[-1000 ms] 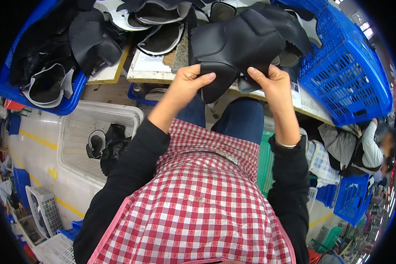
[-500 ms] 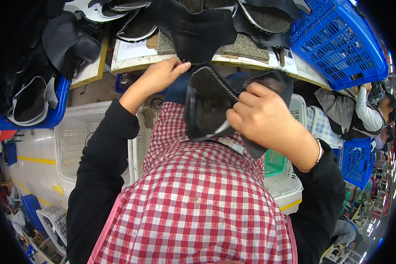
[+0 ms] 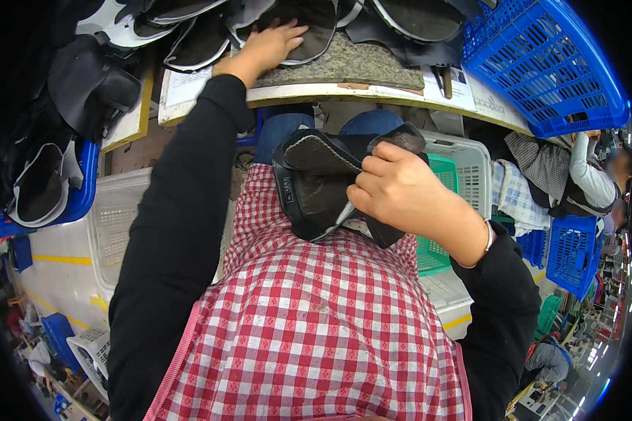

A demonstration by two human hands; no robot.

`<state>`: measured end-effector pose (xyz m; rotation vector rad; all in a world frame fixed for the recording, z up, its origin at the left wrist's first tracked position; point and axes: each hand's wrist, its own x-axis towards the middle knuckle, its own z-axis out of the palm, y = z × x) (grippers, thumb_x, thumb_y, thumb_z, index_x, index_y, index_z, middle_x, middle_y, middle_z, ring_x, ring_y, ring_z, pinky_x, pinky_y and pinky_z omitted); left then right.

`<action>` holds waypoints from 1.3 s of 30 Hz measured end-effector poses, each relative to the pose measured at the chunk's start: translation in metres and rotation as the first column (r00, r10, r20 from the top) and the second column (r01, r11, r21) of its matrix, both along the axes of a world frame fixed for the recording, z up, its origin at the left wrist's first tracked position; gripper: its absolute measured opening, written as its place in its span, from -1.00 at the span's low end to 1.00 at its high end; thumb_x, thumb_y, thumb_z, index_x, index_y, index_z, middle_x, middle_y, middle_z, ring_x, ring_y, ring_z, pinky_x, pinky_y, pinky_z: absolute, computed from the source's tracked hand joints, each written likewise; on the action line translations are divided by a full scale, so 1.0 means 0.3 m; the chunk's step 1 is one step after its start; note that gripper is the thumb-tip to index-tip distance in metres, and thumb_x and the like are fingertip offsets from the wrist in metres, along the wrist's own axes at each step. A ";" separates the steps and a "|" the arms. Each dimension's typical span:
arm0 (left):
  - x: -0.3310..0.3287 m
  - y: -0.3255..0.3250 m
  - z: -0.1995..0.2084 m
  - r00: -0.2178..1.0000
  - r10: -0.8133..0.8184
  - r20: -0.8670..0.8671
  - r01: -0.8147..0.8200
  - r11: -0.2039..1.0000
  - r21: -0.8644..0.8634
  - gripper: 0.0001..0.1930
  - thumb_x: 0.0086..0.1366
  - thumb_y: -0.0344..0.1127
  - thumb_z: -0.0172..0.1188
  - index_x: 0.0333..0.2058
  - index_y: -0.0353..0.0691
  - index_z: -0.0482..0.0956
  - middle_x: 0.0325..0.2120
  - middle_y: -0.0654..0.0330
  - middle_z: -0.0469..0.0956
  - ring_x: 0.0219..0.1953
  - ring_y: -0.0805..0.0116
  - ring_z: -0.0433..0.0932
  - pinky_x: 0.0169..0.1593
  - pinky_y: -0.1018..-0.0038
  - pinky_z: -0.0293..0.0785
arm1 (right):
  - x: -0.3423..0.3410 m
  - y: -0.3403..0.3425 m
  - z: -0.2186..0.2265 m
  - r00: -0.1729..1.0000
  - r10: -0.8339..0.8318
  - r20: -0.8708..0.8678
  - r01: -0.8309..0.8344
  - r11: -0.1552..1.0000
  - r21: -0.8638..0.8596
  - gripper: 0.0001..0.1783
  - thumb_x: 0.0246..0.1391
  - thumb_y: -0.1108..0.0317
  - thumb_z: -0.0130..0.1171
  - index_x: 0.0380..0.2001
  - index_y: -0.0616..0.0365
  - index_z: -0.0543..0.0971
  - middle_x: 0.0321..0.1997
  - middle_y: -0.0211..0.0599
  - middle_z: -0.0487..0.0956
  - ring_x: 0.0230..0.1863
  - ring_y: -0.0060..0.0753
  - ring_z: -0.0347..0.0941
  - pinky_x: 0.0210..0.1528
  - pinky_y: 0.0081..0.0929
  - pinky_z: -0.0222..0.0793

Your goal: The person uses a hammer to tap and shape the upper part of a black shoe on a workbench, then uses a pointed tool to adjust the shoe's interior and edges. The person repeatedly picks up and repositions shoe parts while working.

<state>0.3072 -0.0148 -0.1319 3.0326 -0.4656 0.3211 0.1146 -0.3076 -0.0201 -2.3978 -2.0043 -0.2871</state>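
Note:
My right hand (image 3: 393,186) is closed on a black shoe upper (image 3: 314,189), holding it over my lap by its right side. The upper shows its dark lining and a pale stitched edge, and a small printed label is on its left wall. At the bench, my left hand (image 3: 270,48) lies with fingers spread on another shoe upper (image 3: 312,28), which has a dark lining and a white rim. Its far part runs out of view.
More black and white uppers (image 3: 196,49) lie along the bench (image 3: 309,95). A stone slab (image 3: 372,67) rests there. A blue basket (image 3: 544,70) stands at its right end. White crates (image 3: 123,224) and a green basket (image 3: 435,242) are beside my legs. People work at far right.
My left hand has moved from the bench edge onto an upper. The black flap hanging over the edge no longer shows there. The held upper has shifted slightly left and toward me.

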 end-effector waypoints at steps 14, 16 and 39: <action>-0.590 -0.151 0.172 0.962 -0.122 -0.243 -0.154 0.491 -0.857 -0.89 0.32 -0.41 0.29 -0.36 -0.34 0.60 -0.26 0.20 0.65 -0.17 0.30 0.62 -0.11 0.29 0.53 | 0.081 0.023 -0.133 0.990 0.134 -0.050 -0.125 0.982 0.144 -0.92 -0.15 0.31 0.24 -0.59 0.01 0.55 -0.58 -0.53 0.47 -0.39 -0.48 0.46 -0.16 -0.48 0.35; -0.710 -0.082 0.106 0.828 -0.484 -0.282 -0.267 0.100 -0.958 -0.86 0.35 -0.35 0.30 -0.37 -0.29 0.65 -0.20 0.13 0.64 -0.07 0.25 0.63 -0.02 0.26 0.56 | 0.063 -0.024 -0.142 0.995 0.028 -0.096 -0.004 0.970 0.245 -0.92 -0.15 0.33 0.25 -0.56 0.02 0.54 -0.56 -0.54 0.44 -0.39 -0.48 0.44 -0.18 -0.49 0.34; -0.661 -0.152 -0.077 0.840 -0.365 -0.401 -0.117 0.601 -0.791 -0.52 0.10 -0.66 0.28 0.04 -0.27 0.53 -0.12 0.04 0.64 0.00 0.06 0.65 0.04 0.24 0.58 | 0.018 -0.062 -0.204 0.981 -0.145 -0.131 0.170 0.963 0.209 -0.78 -0.16 0.32 0.27 -0.34 0.02 0.68 -0.37 -0.53 0.64 -0.35 -0.46 0.52 -0.35 -0.46 0.37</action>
